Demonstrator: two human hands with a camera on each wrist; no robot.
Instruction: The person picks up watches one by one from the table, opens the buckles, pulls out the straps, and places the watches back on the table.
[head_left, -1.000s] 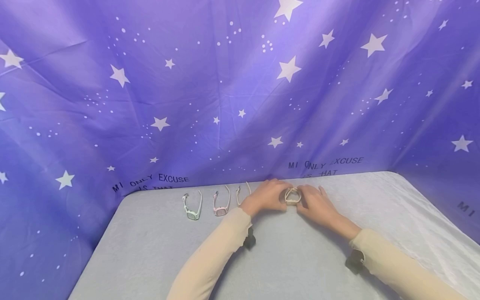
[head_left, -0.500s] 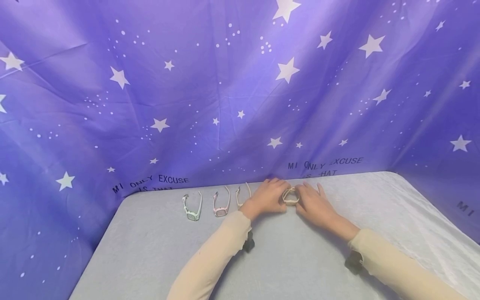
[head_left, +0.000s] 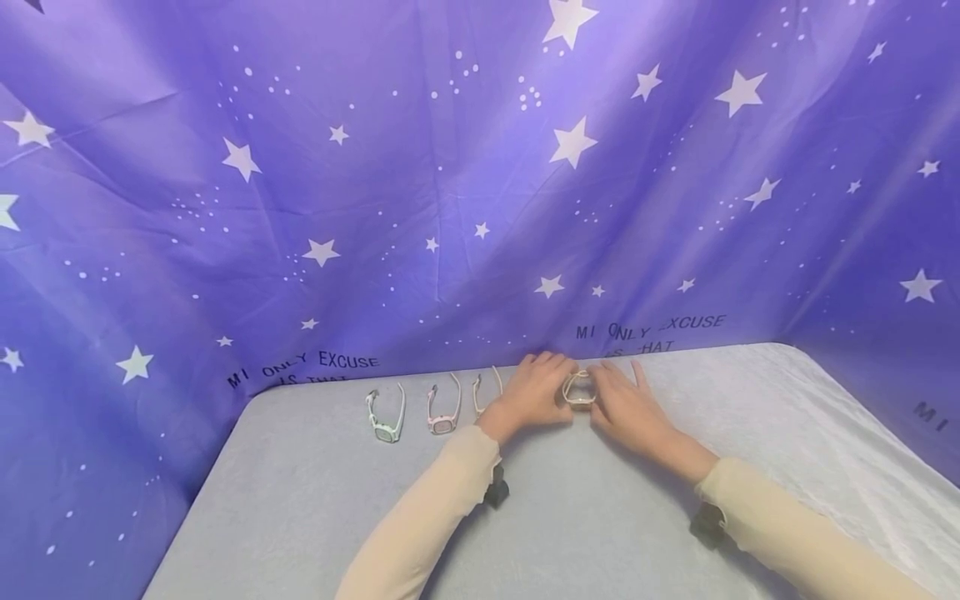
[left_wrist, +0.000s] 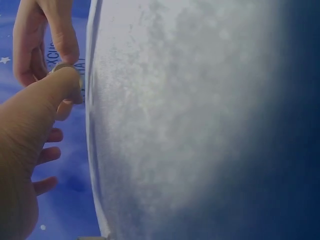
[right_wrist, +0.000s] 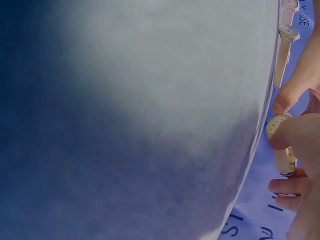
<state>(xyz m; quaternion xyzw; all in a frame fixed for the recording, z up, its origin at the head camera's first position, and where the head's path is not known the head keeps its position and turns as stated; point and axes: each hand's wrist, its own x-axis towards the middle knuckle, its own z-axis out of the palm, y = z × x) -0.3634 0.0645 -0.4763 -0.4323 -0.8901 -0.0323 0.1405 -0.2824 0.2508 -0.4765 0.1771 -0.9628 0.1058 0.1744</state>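
Observation:
Between my two hands, near the back edge of the table, a cream wristwatch [head_left: 579,403] stands with its strap looped upward. My left hand [head_left: 534,392] pinches it from the left side. From the right, my right hand [head_left: 632,410] grips it with the thumb over the case. The right wrist view shows the yellowish dial of the wristwatch [right_wrist: 273,125] partly covered by that thumb, and its strap running between the fingers. A beige watch [head_left: 478,400] lies just left of my left hand, which hides part of it.
Further left in a row lie a pink watch [head_left: 444,424] and a pale green watch [head_left: 386,432], straps spread toward the back. The grey cloth-covered table [head_left: 600,517] meets a purple star-printed curtain [head_left: 420,183] at its rear edge.
Both hands have shifted slightly left together with the cream wristwatch between them. The other watches have kept their places.

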